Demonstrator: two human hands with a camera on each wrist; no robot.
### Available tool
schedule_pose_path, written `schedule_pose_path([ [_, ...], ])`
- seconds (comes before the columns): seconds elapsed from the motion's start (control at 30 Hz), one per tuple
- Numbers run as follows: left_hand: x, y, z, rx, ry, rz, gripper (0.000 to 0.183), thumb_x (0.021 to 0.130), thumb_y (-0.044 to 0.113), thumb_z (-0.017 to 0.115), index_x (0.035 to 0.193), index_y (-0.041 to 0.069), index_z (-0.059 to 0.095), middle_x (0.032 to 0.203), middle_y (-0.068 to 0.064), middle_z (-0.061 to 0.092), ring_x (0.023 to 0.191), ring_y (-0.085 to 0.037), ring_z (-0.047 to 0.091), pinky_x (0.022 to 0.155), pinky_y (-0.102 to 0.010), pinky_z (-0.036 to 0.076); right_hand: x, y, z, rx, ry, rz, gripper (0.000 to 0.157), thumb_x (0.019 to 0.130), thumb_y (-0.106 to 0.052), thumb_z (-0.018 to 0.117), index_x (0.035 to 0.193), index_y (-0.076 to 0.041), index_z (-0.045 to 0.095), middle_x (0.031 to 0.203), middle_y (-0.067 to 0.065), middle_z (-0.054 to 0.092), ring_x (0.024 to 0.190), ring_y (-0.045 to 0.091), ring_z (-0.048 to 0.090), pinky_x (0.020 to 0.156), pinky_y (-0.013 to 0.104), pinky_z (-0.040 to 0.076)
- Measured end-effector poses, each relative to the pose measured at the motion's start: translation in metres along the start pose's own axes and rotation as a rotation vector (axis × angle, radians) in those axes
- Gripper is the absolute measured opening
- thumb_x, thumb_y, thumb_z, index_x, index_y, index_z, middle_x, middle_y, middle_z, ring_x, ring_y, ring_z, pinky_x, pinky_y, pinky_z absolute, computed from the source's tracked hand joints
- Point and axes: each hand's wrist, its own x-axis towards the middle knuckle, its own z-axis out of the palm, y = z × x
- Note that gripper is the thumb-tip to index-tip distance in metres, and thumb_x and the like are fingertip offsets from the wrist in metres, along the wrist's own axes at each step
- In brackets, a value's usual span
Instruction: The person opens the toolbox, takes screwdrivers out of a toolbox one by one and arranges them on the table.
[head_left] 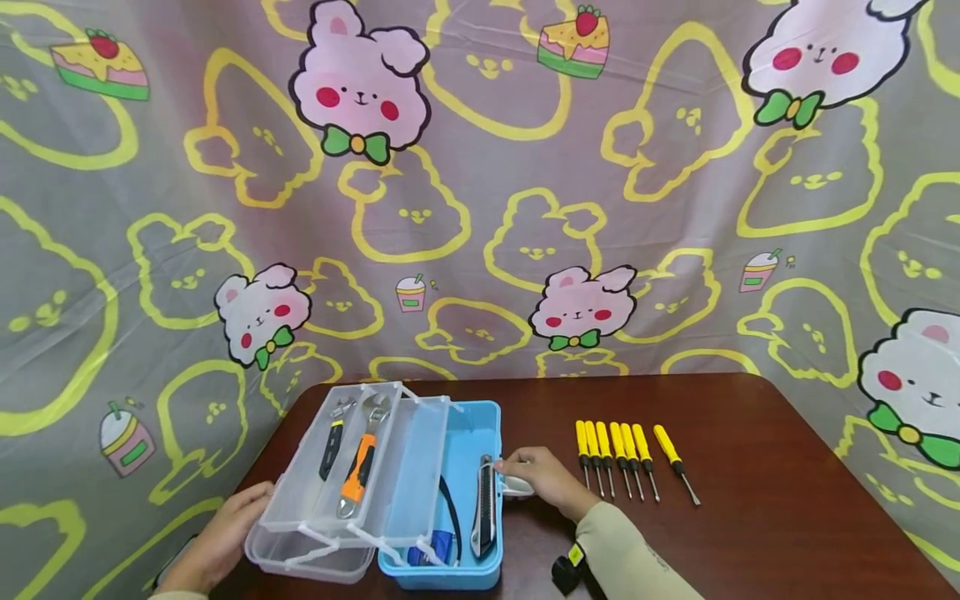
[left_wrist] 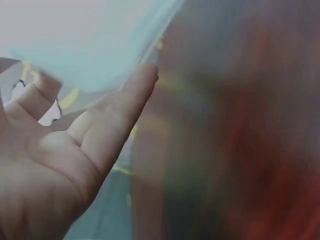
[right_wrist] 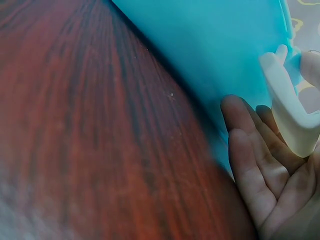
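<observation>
A blue toolbox (head_left: 465,577) stands open on the table, its clear trays (head_left: 411,475) swung out to the left. On the upper tray lie an orange-handled adjustable wrench (head_left: 362,467) and a smaller black-handled wrench (head_left: 332,446). Inside the blue base are a utility knife (head_left: 483,508), a black strip (head_left: 450,504) and a blue item (head_left: 431,548). My left hand (head_left: 232,525) touches the left edge of the clear lid (head_left: 311,565) with extended fingers. My right hand (head_left: 551,479) is at the toolbox's right side, straight fingers against the blue wall around a white latch (right_wrist: 287,105).
Several yellow-handled screwdrivers (head_left: 615,450) lie in a row on the dark wooden table (head_left: 765,450), one set apart at the right. A black tape measure (head_left: 567,573) lies beside my right forearm. A patterned curtain (head_left: 480,208) hangs behind the table.
</observation>
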Motion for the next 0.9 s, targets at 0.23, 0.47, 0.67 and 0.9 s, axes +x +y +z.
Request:
schedule_pose_path([
  [0.23,-0.01,0.028,0.007,-0.023,0.022,0.136,0.007,0.102,0.005,0.047,0.096,0.004,0.051,0.089,0.001,0.054,0.082,-0.012,0.055,0.067,-0.03,0.048,-0.002,0.001,0.0,-0.022,0.011,-0.003,0.037,0.095,-0.042,0.061,0.091,-0.007,0.069,0.082,0.007,0.066,0.075,0.022,0.061,0.067,0.036,0.051],
  [0.47,-0.017,0.051,0.011,0.01,0.068,0.177,0.034,0.103,0.01,0.045,0.131,-0.008,0.037,0.117,0.008,0.056,0.106,0.0,0.054,0.081,-0.021,0.047,0.0,0.0,0.002,-0.006,0.014,-0.002,0.039,0.095,-0.043,0.061,0.094,-0.006,0.068,0.084,0.009,0.067,0.073,0.024,0.064,0.066,0.037,0.054],
  [0.67,-0.025,0.053,0.013,-0.1,-0.072,0.242,0.054,0.105,0.011,0.036,0.151,-0.007,0.013,0.135,0.021,0.047,0.123,0.007,0.043,0.092,-0.017,0.042,-0.001,-0.002,0.004,-0.017,0.029,0.019,0.038,0.094,-0.043,0.062,0.092,-0.005,0.068,0.082,0.008,0.066,0.073,0.022,0.062,0.065,0.035,0.053],
  [0.9,-0.026,0.052,0.018,-0.125,-0.115,0.266,0.065,0.105,0.018,0.039,0.152,-0.007,0.002,0.144,0.023,0.036,0.128,0.013,0.032,0.096,-0.012,0.032,-0.001,-0.001,0.004,0.006,0.035,0.02,0.035,0.097,-0.037,0.059,0.094,-0.003,0.068,0.081,0.007,0.066,0.071,0.02,0.061,0.064,0.036,0.054],
])
